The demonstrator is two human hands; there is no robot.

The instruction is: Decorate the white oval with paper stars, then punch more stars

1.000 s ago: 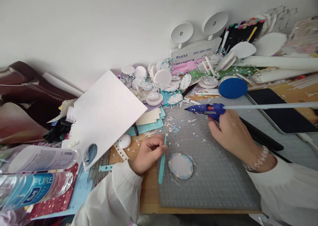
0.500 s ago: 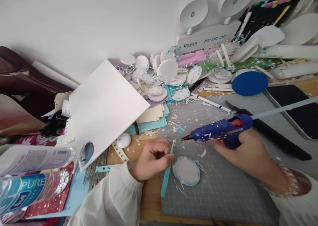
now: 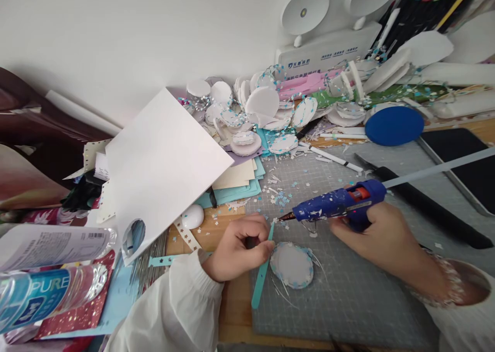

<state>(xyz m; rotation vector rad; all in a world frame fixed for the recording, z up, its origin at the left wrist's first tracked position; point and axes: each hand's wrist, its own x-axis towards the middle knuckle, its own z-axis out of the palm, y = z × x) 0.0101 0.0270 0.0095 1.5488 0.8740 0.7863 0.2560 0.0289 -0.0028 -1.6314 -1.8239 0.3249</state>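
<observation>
My right hand [image 3: 381, 241] is wrapped round the handle of a blue glue gun [image 3: 332, 202], a clear glue stick out of its back. The gun's tip points left, close to the top end of a teal strip [image 3: 260, 280]. Thumb and fingers of my left hand [image 3: 245, 246] are pinched together at that strip, with a small pale piece by its upper end. Just right of the strip, a round white disc [image 3: 291, 265] edged with small blue and white pieces and thin wires lies on the grey cutting mat [image 3: 348, 300].
White discs [image 3: 262, 102] are heaped at the back. A black-handled knife [image 3: 433, 207], phone [image 3: 464, 161] and blue disc [image 3: 394, 126] lie to the right. On the left are a white board [image 3: 166, 166] and a plastic bottle [image 3: 42, 292].
The glue gun has shifted slightly left, its tip now nearer the strip's top end. The view has also shifted a little. My left hand keeps its pinch at the strip.
</observation>
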